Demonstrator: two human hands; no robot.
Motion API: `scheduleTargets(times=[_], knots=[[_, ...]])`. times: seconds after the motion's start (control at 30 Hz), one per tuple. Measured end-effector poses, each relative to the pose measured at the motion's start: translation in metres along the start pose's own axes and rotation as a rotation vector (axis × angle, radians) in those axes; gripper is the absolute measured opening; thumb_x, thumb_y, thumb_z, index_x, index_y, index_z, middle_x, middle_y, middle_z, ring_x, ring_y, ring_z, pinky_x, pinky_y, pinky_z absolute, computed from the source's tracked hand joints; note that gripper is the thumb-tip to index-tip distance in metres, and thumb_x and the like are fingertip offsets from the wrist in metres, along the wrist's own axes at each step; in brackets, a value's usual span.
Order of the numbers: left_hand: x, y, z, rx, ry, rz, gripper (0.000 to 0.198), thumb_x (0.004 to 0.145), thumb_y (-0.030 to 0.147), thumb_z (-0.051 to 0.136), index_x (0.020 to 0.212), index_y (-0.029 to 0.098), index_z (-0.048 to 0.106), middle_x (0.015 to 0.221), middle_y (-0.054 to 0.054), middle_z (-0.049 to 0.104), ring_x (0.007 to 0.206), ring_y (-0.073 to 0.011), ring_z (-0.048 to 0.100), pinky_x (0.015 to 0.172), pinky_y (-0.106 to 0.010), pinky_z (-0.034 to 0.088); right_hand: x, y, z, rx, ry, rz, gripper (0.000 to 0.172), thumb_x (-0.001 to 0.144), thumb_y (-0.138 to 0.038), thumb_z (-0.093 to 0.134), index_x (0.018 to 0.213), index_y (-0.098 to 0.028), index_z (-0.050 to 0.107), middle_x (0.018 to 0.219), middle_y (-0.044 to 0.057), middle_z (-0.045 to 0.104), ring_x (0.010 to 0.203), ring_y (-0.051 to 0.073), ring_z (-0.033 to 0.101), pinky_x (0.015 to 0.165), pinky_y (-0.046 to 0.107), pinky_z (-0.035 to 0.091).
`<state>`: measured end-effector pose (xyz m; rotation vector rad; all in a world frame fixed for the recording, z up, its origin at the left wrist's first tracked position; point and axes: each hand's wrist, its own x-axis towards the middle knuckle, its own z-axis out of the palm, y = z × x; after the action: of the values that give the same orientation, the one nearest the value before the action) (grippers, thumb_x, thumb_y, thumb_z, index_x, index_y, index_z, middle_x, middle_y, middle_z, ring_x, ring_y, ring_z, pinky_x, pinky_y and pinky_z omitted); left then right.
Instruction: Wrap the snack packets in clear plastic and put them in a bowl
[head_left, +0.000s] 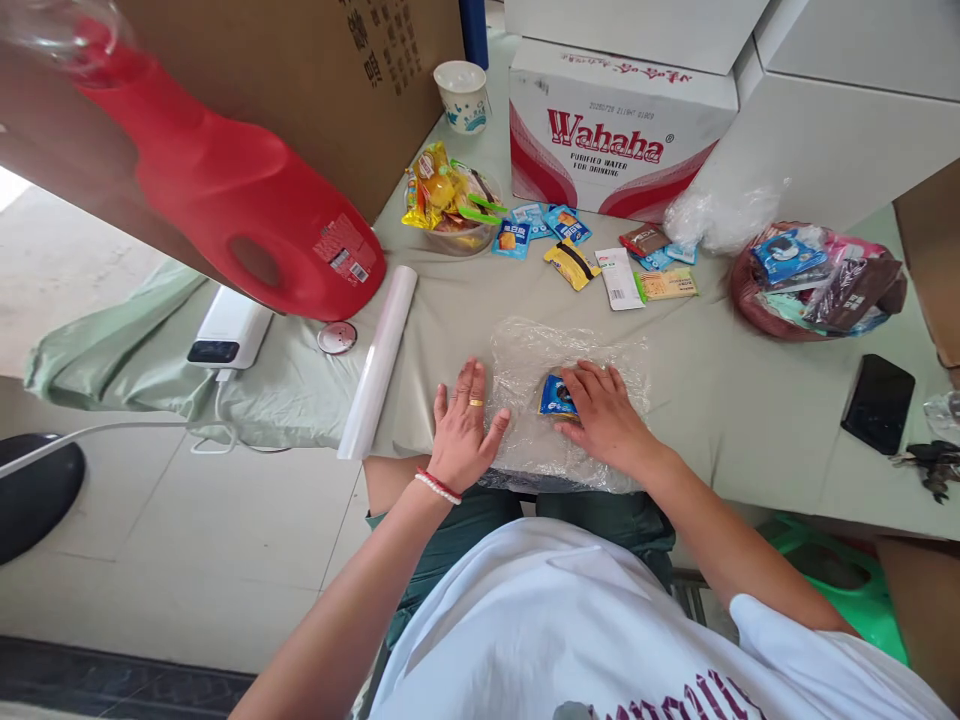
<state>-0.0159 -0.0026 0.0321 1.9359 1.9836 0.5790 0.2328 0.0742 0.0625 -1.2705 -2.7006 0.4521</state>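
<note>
I have the left hand (pixel 465 430) lying palm down at the left border of a crinkled sheet of clear film (pixel 525 355), its fingers stretched out, its thumb spread wide, and nothing visible in its hold. The right hand (pixel 606 415) rests over a small blue packet (pixel 556 396), fingers slightly bent and covering the packet's right part; from my view I cannot tell whether they grip it or merely lie on it. That packet sits on the film, between the two hands, near the near edge of the cloth-covered worktop (pixel 727 400). To the left of the left hand I see a roll of film (pixel 379 365) lying slantwise. Beyond the sheet, on the far side, loose snack packets (pixel 571 262) are scattered between a clear bowl (pixel 454 240) of snacks on the left and a filled reddish-brown basket (pixel 757 310) on the right. A black phone (pixel 879 404) lies farther right, nearer than the basket.
</note>
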Motion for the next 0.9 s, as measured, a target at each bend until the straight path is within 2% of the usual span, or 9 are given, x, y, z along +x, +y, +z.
scheduleTargets(times=[0.07,0.13,0.2,0.27,0.43,0.57,0.7,0.8,0.9], knots=[[-0.005,-0.008,-0.016,-0.063,-0.017,0.095,0.08,0.103,0.042,0.042,0.17,0.021,0.005,0.176,-0.016,0.015,0.165,-0.029,0.014,0.13,-0.058,0.019,-0.015,0.006,-0.012,0.05,0.03,-0.051,0.082,0.098,-0.048,0.063,0.165,-0.017,0.027,0.159,0.021,0.046,0.155,0.038,0.032,0.126,0.066,0.023],[-0.014,-0.015,-0.031,-0.093,-0.125,0.29,0.08,0.098,0.033,0.047,0.17,0.024,0.013,0.175,-0.013,0.023,0.164,-0.028,0.017,0.132,-0.057,0.014,-0.038,0.016,-0.026,0.116,0.06,-0.145,0.088,0.098,-0.056,0.062,0.167,-0.018,0.024,0.16,0.02,0.045,0.154,0.036,0.034,0.125,0.062,0.03],[-0.022,-0.02,-0.039,-0.08,-0.282,0.455,0.079,0.092,0.026,0.051,0.167,0.025,0.025,0.171,-0.012,0.035,0.162,-0.0282,0.025,0.133,-0.058,0.007,-0.065,0.026,-0.031,0.163,0.038,-0.238,0.088,0.095,-0.059,0.065,0.166,-0.021,0.029,0.155,0.019,0.05,0.149,0.036,0.041,0.122,0.058,0.039],[-0.028,-0.023,-0.039,-0.038,-0.383,0.5,0.072,0.091,0.025,0.054,0.162,0.024,0.039,0.168,-0.012,0.041,0.16,-0.0291,0.032,0.133,-0.06,0.007,-0.088,0.033,-0.024,0.157,0.005,-0.273,0.079,0.094,-0.056,0.069,0.16,-0.023,0.041,0.149,0.018,0.056,0.142,0.035,0.049,0.117,0.059,0.045],[-0.015,-0.029,-0.032,-0.121,-0.346,0.41,0.032,0.103,0.032,0.046,0.122,0.027,0.072,0.146,-0.009,0.067,0.144,-0.025,0.055,0.13,-0.057,0.023,-0.105,0.04,0.004,0.179,0.068,-0.196,0.025,0.104,-0.028,0.054,0.121,-0.025,0.072,0.126,0.012,0.071,0.121,0.028,0.064,0.107,0.055,0.054],[0.023,-0.024,-0.037,-0.38,-0.276,0.308,0.032,0.103,0.038,0.046,0.106,0.024,0.074,0.115,-0.011,0.079,0.124,-0.0242,0.068,0.114,-0.046,0.047,-0.083,0.041,-0.021,0.368,0.034,-0.116,0.029,0.107,-0.033,0.046,0.111,-0.024,0.074,0.098,0.008,0.076,0.096,0.022,0.069,0.088,0.041,0.059],[0.064,-0.015,-0.028,-0.401,-0.15,0.189,0.028,0.094,0.045,0.055,0.086,0.023,0.071,0.101,-0.01,0.076,0.107,-0.0252,0.068,0.103,-0.043,0.053,-0.057,0.048,-0.047,0.413,-0.005,0.089,0.038,0.106,-0.044,0.043,0.111,-0.022,0.074,0.094,0.007,0.077,0.082,0.02,0.07,0.078,0.034,0.058],[0.086,-0.014,-0.013,-0.248,-0.059,-0.01,0.021,0.087,0.041,0.059,0.08,0.022,0.067,0.091,-0.01,0.072,0.101,-0.0287,0.064,0.101,-0.048,0.052,-0.042,0.059,-0.051,0.273,-0.13,0.316,0.042,0.104,-0.04,0.043,0.127,-0.019,0.069,0.083,0.005,0.074,0.072,0.021,0.068,0.069,0.033,0.054],[0.091,-0.016,-0.012,-0.123,0.089,-0.207,0.025,0.08,0.038,0.066,0.095,0.019,0.069,0.103,-0.014,0.068,0.11,-0.0356,0.059,0.101,-0.053,0.05,-0.026,0.069,-0.06,-0.034,-0.117,0.406,0.046,0.098,-0.034,0.05,0.138,-0.017,0.064,0.093,0.011,0.075,0.086,0.028,0.068,0.071,0.037,0.052]])
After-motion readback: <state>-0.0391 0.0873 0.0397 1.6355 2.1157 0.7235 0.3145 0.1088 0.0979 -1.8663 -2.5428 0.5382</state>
